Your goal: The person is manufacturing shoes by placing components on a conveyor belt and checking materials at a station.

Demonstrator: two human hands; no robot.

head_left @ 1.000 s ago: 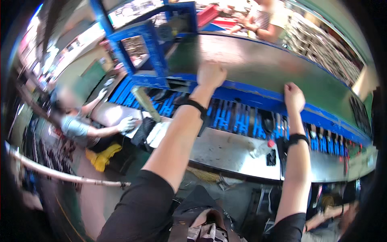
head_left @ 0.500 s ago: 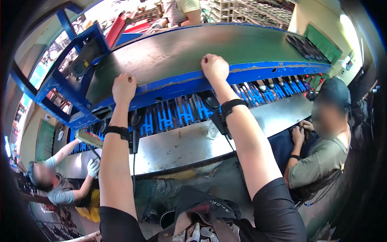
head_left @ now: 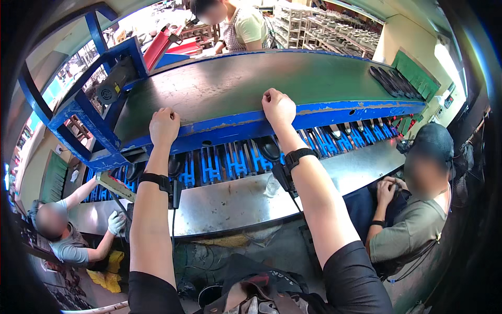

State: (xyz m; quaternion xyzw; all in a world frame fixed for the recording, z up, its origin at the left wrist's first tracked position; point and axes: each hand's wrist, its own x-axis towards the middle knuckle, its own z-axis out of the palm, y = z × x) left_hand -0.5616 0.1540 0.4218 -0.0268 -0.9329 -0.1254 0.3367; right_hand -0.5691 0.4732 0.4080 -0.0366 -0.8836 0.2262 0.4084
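Both my arms reach forward to the near edge of a green conveyor belt in a blue frame. My left hand is curled into a fist at that edge, left of the middle. Farther right, my right hand is also closed in a fist at the edge, knuckles up. Nothing shows in either fist. Each wrist wears a black strap with a dark device attached. Several dark shoe soles lie side by side at the belt's far right end, well away from my hands.
Below the belt runs a row of blue metal brackets above a shiny metal ledge. A motor sits in the blue frame at left. Co-workers are at left, right and across the belt. Loaded racks stand behind.
The view has tilted up slightly, showing more of the person across the belt and the racks. My fists stay at the belt's edge.
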